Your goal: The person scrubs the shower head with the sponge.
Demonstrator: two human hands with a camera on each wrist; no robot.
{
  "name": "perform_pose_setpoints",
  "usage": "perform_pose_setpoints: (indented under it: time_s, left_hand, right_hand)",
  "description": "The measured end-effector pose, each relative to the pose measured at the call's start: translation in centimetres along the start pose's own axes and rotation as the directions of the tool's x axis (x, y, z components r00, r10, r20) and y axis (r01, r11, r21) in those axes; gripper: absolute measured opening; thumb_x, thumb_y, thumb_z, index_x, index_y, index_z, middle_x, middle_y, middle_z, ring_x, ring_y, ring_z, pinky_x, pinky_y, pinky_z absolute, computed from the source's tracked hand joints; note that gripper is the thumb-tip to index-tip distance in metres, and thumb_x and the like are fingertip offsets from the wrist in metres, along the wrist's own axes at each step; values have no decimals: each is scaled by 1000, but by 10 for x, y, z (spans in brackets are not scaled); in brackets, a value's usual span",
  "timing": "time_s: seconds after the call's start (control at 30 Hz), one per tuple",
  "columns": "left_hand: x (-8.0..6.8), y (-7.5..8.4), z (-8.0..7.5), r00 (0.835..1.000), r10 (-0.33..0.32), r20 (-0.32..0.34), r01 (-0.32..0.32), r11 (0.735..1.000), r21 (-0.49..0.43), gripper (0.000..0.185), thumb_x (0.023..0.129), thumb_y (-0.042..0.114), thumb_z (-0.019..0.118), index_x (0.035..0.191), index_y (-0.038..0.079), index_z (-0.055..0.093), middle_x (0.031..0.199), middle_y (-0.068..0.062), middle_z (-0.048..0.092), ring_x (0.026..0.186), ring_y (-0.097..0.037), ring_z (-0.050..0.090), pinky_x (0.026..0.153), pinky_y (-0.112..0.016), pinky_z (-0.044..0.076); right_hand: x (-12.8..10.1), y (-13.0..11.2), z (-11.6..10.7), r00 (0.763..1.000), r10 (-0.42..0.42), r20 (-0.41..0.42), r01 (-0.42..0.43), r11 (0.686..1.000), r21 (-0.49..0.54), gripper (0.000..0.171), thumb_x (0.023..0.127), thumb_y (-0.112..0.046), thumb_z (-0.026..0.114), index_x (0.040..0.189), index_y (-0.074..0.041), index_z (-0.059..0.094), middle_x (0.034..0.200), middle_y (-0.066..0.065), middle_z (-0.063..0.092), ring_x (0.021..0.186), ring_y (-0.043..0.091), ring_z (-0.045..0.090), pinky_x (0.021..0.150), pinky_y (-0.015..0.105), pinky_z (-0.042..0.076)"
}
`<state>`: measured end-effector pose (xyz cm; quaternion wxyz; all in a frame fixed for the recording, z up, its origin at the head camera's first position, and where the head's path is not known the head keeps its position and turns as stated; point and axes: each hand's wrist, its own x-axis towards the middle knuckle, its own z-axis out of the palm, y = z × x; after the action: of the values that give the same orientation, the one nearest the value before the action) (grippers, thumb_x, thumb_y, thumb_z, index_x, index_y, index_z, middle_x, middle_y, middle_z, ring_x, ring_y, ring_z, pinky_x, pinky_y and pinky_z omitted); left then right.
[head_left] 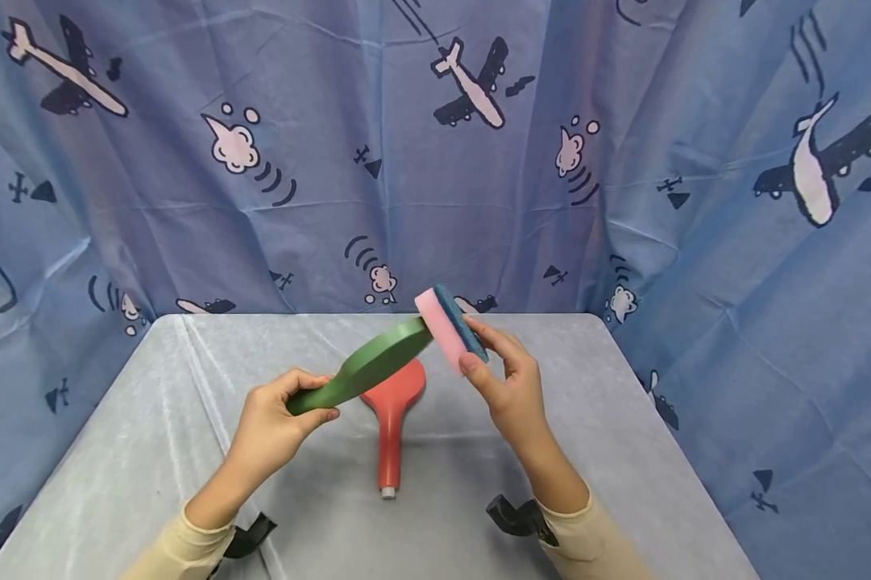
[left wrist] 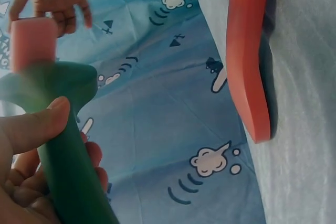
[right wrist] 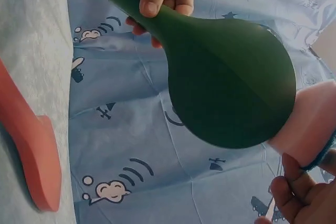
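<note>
My left hand (head_left: 270, 420) grips a green shower head (head_left: 379, 359) by its handle, thumb on one side and fingers around the other. Its round head tilts up to the right above the table. My right hand (head_left: 513, 393) pinches a sponge (head_left: 444, 329), pink with a dark blue scouring side, between thumb and fingers. The sponge's pink side meets the outer rim of the green head. In the right wrist view, the smooth green face (right wrist: 231, 82) shows broadly, with the pink sponge (right wrist: 307, 124) at its edge.
A red shower head (head_left: 390, 427) lies on the grey cloth-covered table (head_left: 587, 451) beneath the green one, its pale threaded end toward me. Blue curtains (head_left: 319, 161) with airplane prints hang behind and along both sides. Black straps sit at both wrists.
</note>
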<state>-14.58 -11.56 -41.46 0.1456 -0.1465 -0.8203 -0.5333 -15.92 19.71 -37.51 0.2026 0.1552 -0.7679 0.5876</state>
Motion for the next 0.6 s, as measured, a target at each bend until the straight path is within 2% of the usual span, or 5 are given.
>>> perform_pose_setpoints:
  time_s: [0.07, 0.27, 0.37, 0.47, 0.6]
  left_hand:
    - [-1, 2, 1, 1000, 22, -20, -21, 1000, 7, 37, 71, -2, 91, 102, 13, 76, 106, 3, 78, 87, -10, 73, 70, -22, 60]
    - [0, 0, 2, 997, 48, -56, -46, 998, 39, 37, 72, -2, 91, 103, 14, 78, 106, 3, 78, 86, -9, 72, 70, -19, 59]
    - [1, -3, 4, 997, 45, -63, -41, 997, 59, 38, 72, -3, 90, 105, 13, 79, 105, 3, 77, 85, -10, 72, 70, -18, 59]
    - [1, -3, 4, 995, 63, -82, -56, 995, 86, 40, 70, -4, 91, 105, 11, 79, 103, 3, 77, 86, -10, 71, 70, -17, 58]
    - [1, -3, 3, 991, 91, -96, -79, 989, 127, 42, 68, -2, 93, 106, 11, 80, 101, 2, 76, 84, -10, 71, 69, -15, 57]
  right_hand:
    - [1, 1, -1, 1000, -25, -2, 24, 999, -40, 45, 94, -24, 71, 139, -18, 66, 134, 6, 64, 120, 23, 57, 107, 35, 45]
    - [7, 15, 6, 996, 84, -25, -86, 989, -122, 45, 96, -31, 69, 136, -11, 66, 118, 12, 70, 109, 24, 59, 98, 44, 45]
    - [3, 14, 10, 998, -53, -43, 46, 989, -143, 48, 92, -31, 74, 137, -14, 67, 112, 8, 71, 105, 21, 58, 94, 39, 45]
    - [-1, 14, 13, 971, -232, -51, 220, 961, -166, 53, 87, -29, 78, 137, -15, 67, 112, 5, 71, 104, 21, 57, 91, 35, 46]
    - [3, 21, 14, 974, -222, -52, 208, 958, -196, 52, 88, -27, 78, 137, -16, 67, 110, 5, 69, 102, 20, 55, 87, 35, 44]
